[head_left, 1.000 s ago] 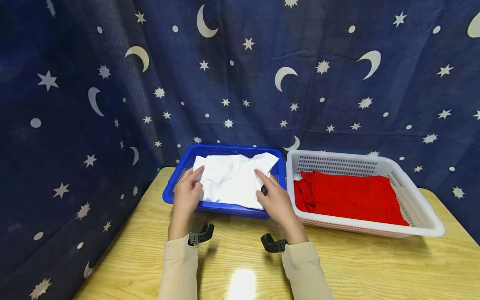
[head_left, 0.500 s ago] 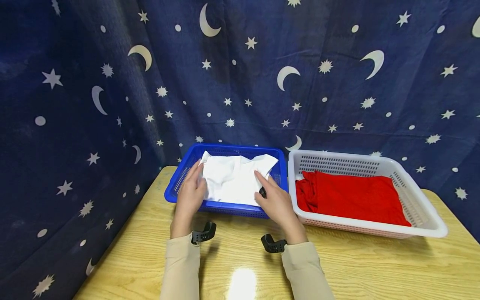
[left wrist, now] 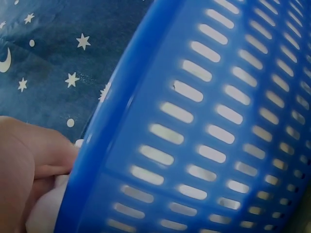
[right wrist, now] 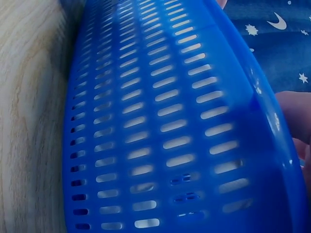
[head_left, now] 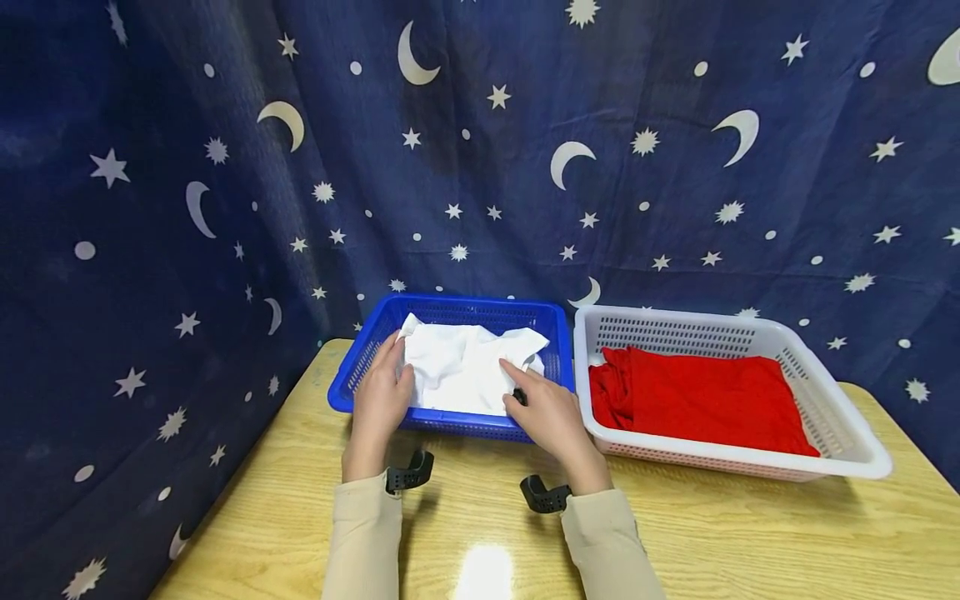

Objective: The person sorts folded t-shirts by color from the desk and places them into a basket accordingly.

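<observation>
A white shirt point(head_left: 468, 367), partly rumpled, lies in the blue basket point(head_left: 465, 422) in the head view. My left hand point(head_left: 382, 392) grips its left edge, the thumb in front and the fingers along the side, where a corner stands up. At the right edge, my right hand point(head_left: 546, 408) holds the cloth with the index finger stretched over it; the other fingers are mostly hidden. In the left wrist view, the left hand point(left wrist: 29, 170) shows beyond the basket wall point(left wrist: 160, 145). Part of the right hand point(right wrist: 294, 114) shows past the rim in the right wrist view.
A white basket point(head_left: 847, 400) stands just right of the blue one and holds a folded red cloth point(head_left: 712, 400). Both baskets are on a wooden table point(head_left: 450, 508). A dark blue curtain point(head_left: 480, 167) with moons and stars hangs close behind and at the left.
My left hand has shifted from the top of the shirt to its left side, and the left corner has risen. My right hand has moved slightly left, bunching the right edge.
</observation>
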Demonstrator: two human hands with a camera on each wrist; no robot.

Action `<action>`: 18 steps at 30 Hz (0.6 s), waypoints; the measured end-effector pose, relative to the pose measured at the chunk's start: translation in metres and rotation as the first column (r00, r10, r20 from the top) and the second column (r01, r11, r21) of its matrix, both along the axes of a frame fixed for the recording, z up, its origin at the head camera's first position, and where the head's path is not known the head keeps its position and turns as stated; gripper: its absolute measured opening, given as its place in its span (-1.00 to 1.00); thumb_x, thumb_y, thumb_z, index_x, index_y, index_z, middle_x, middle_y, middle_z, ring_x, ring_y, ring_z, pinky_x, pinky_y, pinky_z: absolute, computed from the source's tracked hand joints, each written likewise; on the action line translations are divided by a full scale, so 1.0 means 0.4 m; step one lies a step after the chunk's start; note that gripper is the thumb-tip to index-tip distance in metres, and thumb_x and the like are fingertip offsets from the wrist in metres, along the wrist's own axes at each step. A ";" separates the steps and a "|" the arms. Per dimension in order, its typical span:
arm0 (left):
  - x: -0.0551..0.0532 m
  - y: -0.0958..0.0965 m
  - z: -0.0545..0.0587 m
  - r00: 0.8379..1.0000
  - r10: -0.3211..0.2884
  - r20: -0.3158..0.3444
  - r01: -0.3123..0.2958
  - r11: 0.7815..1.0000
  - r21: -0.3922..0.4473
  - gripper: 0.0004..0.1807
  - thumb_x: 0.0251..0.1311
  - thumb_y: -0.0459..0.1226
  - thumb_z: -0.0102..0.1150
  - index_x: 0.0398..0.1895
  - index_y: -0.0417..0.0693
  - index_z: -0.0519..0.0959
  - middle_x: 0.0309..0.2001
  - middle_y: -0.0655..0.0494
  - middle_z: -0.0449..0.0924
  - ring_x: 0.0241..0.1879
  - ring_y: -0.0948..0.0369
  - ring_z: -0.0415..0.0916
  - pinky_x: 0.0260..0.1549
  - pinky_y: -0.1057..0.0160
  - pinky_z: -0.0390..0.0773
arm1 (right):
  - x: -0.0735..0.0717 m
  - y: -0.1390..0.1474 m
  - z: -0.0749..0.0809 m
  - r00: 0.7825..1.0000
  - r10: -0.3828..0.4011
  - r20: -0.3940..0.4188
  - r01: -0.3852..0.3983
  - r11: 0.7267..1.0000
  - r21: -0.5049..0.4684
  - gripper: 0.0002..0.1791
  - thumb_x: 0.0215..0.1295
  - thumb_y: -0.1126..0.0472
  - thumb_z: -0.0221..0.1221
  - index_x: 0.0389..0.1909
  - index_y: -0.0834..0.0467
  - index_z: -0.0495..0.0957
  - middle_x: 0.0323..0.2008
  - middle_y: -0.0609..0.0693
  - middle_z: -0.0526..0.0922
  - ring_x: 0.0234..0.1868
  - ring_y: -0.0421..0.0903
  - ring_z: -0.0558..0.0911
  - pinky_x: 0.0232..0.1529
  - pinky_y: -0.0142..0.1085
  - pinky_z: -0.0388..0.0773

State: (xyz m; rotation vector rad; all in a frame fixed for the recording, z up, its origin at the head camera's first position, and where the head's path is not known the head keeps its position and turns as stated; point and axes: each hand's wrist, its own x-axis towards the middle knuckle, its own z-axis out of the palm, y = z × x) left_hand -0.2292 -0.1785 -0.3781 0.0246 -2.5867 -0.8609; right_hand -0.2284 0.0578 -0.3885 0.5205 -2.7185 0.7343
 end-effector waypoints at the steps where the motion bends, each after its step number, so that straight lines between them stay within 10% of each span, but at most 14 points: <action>1: 0.001 0.001 -0.001 1.000 0.008 0.014 -0.008 1.000 0.006 -0.50 0.22 -0.27 -0.07 0.25 -0.14 0.26 0.29 0.05 0.14 0.25 0.03 0.11 0.14 -0.04 0.14 | 0.000 0.000 -0.001 1.000 0.001 0.002 -0.001 1.000 0.003 -0.45 0.13 0.05 0.08 0.21 -0.23 0.31 0.03 -0.07 0.51 -0.33 -0.09 0.55 -0.42 -0.15 0.44; 11: 0.008 0.002 -0.004 0.998 0.039 0.045 -0.037 0.998 -0.048 -0.52 0.20 -0.17 -0.03 0.22 -0.01 0.32 0.15 -0.04 0.32 0.13 -0.02 0.27 0.01 -0.10 0.27 | -0.003 -0.001 -0.006 1.000 0.012 -0.007 -0.012 1.000 0.004 -0.43 0.09 0.19 0.03 0.19 -0.21 0.34 -0.33 -0.16 0.54 -0.72 -0.21 0.05 -0.73 -0.32 0.02; 18: 0.008 0.006 0.001 0.996 0.057 0.072 -0.051 0.996 -0.073 -0.50 0.21 -0.11 -0.06 0.22 -0.06 0.32 0.26 -0.02 0.19 0.23 -0.02 0.12 0.05 -0.18 0.17 | -0.004 0.000 -0.006 1.000 0.011 -0.015 -0.010 1.000 0.016 -0.39 0.03 0.23 0.04 0.18 -0.21 0.34 -0.15 -0.15 0.56 -0.72 -0.20 0.06 -0.75 -0.32 0.03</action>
